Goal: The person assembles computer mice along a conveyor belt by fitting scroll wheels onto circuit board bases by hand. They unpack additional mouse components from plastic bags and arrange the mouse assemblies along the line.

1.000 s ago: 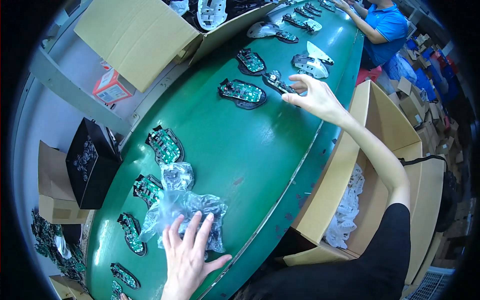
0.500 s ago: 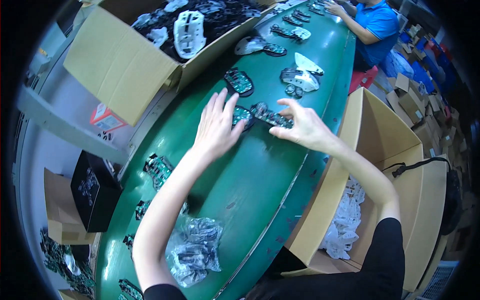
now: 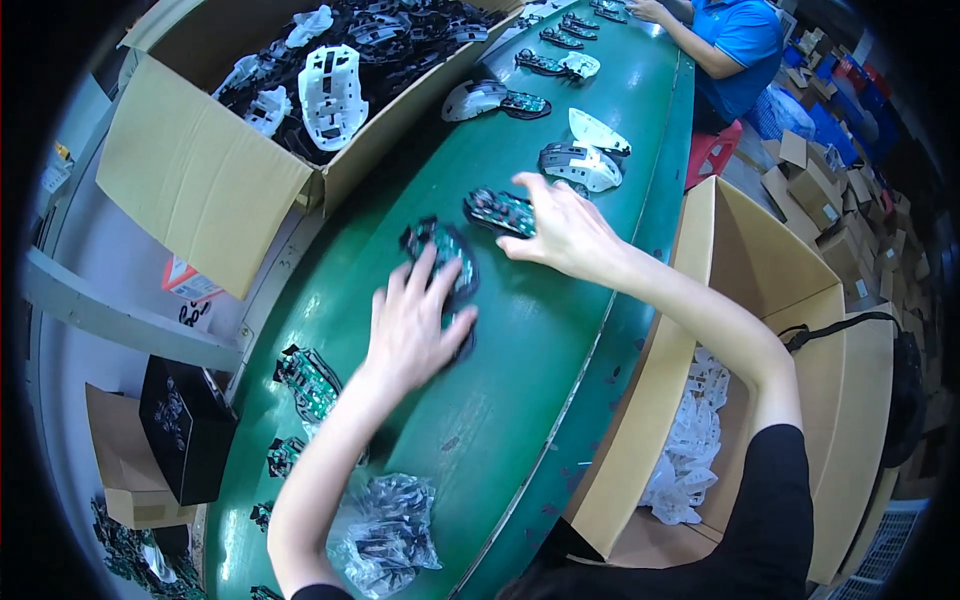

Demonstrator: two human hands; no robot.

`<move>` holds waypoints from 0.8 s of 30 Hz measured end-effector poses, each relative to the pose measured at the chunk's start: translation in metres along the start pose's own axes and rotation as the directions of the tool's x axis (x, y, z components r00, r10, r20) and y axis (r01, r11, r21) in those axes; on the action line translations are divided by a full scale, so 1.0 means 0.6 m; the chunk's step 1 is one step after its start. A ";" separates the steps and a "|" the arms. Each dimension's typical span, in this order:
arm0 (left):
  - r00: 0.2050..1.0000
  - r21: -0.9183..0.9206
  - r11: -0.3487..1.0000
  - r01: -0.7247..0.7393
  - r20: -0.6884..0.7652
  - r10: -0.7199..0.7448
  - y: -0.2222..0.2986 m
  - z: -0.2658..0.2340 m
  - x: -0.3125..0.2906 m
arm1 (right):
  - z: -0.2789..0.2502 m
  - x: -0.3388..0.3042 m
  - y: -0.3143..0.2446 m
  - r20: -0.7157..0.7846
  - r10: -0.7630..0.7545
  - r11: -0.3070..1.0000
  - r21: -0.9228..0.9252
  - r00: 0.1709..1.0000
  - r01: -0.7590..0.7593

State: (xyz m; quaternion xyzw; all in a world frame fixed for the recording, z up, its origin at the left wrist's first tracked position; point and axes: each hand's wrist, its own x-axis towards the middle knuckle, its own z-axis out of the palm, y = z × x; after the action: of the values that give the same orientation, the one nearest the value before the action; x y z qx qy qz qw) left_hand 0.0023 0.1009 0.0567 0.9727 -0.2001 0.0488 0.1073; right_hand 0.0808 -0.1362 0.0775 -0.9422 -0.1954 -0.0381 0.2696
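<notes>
Now off the bag (image 3: 400,532) below, spread left fingers (image 3: 421,268) are covering one board (image 3: 453,248), joining right fingers (image 3: 541,197) parted around another board (image 3: 492,208); holds unclear.

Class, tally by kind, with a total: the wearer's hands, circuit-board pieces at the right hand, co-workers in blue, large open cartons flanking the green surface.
Left hand, right hand: 2
Circuit-board piece: 1
Co-worker in blue: 1
Left carton, right carton: 2
Total: 6
</notes>
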 end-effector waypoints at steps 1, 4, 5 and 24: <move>1.000 0.000 1.000 -0.016 0.011 0.016 0.008 -0.006 -0.030 | 0.018 0.021 0.008 -0.001 -0.032 0.998 -0.058 0.999 0.032; 0.995 0.020 0.999 -0.045 0.088 0.043 0.025 -0.036 -0.106 | 0.049 0.073 -0.002 0.037 -0.123 0.975 -0.183 0.992 0.127; 0.994 0.033 0.998 -0.056 0.099 0.052 0.028 -0.040 -0.123 | 0.053 0.089 -0.014 0.010 -0.173 0.963 -0.206 0.985 0.171; 0.994 0.041 0.996 -0.073 0.091 0.069 0.029 -0.015 -0.127 | 0.133 0.446 0.072 -0.520 0.263 0.925 -0.104 0.813 -0.366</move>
State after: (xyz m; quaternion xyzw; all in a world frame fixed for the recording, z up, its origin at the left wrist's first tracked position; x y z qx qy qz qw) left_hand -0.0749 0.1161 0.0582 0.9683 -0.2379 0.0136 0.0748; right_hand 0.3416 -0.0353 0.0357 -0.9416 0.0446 -0.2531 0.2175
